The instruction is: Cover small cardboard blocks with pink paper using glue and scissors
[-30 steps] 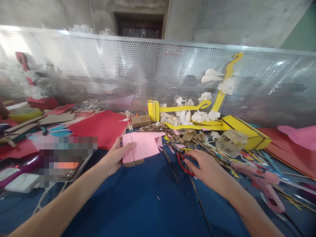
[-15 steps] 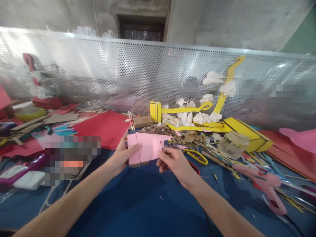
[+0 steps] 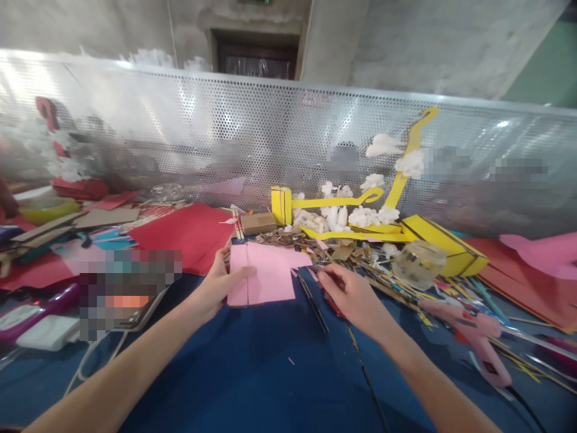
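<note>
My left hand grips the left edge of a pink paper-covered card piece, thumb on top, holding it low over the blue table. My right hand is just right of the pink piece, not touching it. Its fingers are curled in a pinch near a thin dark tip; what they hold I cannot make out. A thin dark stick lies on the blue surface between the two hands. Red scissor handles are partly hidden under the right hand.
A heap of cardboard scraps lies behind the right hand. Behind that stand a yellow card model with cotton tufts, a glass jar and a small brown box. A pink glue gun lies right, red paper left, a perforated metal screen behind.
My right hand left the scissors, pinched the pink piece's right edge, then let go and moved right. The pink piece now sits lower, still in my left hand.
</note>
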`<action>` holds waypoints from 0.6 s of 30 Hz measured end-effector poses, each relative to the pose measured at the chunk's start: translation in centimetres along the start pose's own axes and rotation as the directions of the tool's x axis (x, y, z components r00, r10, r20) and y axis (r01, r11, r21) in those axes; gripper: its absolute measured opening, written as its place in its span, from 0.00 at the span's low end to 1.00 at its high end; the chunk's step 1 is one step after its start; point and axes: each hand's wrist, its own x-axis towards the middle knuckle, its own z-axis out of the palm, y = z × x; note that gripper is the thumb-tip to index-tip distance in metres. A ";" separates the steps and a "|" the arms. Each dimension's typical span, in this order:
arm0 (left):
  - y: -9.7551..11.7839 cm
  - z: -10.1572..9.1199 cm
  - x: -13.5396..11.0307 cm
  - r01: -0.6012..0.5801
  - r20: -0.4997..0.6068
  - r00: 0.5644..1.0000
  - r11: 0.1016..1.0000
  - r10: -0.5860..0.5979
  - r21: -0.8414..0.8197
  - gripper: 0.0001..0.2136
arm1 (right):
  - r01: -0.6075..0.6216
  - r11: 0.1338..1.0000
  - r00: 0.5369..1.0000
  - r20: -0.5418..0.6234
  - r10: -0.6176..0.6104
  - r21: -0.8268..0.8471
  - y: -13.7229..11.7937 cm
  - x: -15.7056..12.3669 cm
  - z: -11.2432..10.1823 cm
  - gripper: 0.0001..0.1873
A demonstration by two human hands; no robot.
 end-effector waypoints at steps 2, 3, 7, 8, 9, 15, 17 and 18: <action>0.1 0.0 0.0 0.007 -0.019 1.000 1.000 -0.007 0.029 0.38 | 0.066 0.969 0.998 0.039 -0.058 -0.238 0.8 -0.8 -0.1 0.10; 0.2 0.0 0.0 0.025 -0.012 1.000 0.998 -0.024 0.052 0.37 | 0.094 0.937 0.995 0.066 -0.076 -0.336 1.1 -1.2 0.3 0.08; 0.5 -0.1 -0.8 0.127 0.066 0.989 0.985 -0.135 0.113 0.38 | 0.151 0.768 0.989 0.093 -0.119 -0.622 2.1 -2.0 2.7 0.13; 0.6 -0.2 -1.2 0.159 0.067 0.984 0.980 -0.168 0.120 0.39 | 0.157 0.750 0.988 0.098 -0.123 -0.643 2.2 -2.0 3.1 0.14; 0.8 -0.3 -1.7 0.190 0.063 0.978 0.974 -0.199 0.123 0.39 | 0.161 0.741 0.987 0.105 -0.122 -0.651 2.3 -1.9 3.4 0.15; 2.1 -2.5 -5.5 0.347 0.000 0.934 0.906 -0.358 0.243 0.37 | 0.217 0.700 0.975 0.178 -0.130 -0.680 2.3 -1.5 2.4 0.12; 2.5 -3.4 -6.4 0.332 -0.001 0.938 0.899 -0.346 0.286 0.39 | 0.228 0.695 0.973 0.185 -0.139 -0.682 2.3 -1.5 2.0 0.12; 2.7 -3.8 -6.8 0.318 0.005 0.942 0.895 -0.336 0.313 0.40 | 0.232 0.694 0.972 0.185 -0.142 -0.682 2.5 -1.6 1.9 0.12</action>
